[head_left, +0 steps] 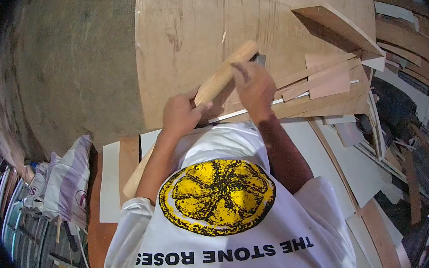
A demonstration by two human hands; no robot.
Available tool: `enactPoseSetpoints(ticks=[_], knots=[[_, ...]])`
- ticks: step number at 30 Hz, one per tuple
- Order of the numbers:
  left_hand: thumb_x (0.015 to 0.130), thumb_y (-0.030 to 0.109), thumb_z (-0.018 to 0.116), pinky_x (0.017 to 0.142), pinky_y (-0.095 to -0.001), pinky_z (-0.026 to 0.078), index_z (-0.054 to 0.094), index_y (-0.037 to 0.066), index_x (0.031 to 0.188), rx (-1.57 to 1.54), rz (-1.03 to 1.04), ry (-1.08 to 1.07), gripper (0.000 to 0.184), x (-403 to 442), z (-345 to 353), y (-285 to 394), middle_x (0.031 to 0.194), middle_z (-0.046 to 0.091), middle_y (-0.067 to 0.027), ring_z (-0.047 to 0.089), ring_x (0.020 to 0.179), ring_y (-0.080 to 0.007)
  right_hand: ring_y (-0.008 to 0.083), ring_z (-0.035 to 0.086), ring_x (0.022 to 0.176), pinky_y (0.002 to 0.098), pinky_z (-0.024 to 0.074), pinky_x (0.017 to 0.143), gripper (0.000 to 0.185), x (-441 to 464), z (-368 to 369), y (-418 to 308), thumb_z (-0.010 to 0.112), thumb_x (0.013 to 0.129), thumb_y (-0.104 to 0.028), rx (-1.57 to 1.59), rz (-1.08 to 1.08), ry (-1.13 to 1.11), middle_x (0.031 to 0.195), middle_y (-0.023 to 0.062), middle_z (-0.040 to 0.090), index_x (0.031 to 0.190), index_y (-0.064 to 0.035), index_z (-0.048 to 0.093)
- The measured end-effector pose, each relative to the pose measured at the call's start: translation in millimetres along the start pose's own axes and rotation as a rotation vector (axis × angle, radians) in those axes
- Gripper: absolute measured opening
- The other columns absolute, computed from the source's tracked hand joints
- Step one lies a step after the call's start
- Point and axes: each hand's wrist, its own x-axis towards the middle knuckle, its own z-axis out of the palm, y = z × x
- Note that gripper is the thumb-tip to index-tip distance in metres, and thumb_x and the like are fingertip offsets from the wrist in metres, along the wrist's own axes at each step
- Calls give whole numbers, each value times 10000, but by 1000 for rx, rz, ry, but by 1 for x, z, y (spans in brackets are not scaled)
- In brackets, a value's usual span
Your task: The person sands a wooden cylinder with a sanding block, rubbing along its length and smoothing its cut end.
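On your right, wood strips (pixel 327 85) and a board (pixel 340 30) on edge crowd the plywood sheet (pixel 184 22); the pole (pixel 222 80) extends over the sheet's near edge, long axis slanting from lower left to upper right, beneath your left forearm; your left hand (pixel 181 114) is wrapped around it; your right hand (pixel 256 89) is curled beside its far end; its grip cannot be determined.
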Motion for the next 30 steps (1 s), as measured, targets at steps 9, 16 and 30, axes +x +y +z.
enactPoseSetpoints(ticks=[9,16,30], knots=[[877,404,833,725,-471,570,767,174,1322,-25,-11,5,506,0,7,-2,840,772,-185,753,763,-379,337,752,929,430,590,787,185,13,-4,4,807,917,-228,-84,48,19,1022,109,764,1086,-156,829],[893,444,823,715,-483,568,787,161,1278,51,-74,-36,480,0,4,-2,820,770,-187,753,756,-385,335,754,918,436,588,792,170,-29,-6,-31,781,939,-211,224,-114,-57,1001,100,770,1089,-161,840],[887,407,825,721,-461,577,755,145,1351,-52,-29,9,538,-5,5,-8,842,775,-201,765,756,-367,324,750,895,417,595,778,184,-21,-8,-26,789,931,-241,7,-161,-44,1010,99,763,1094,-172,836]])
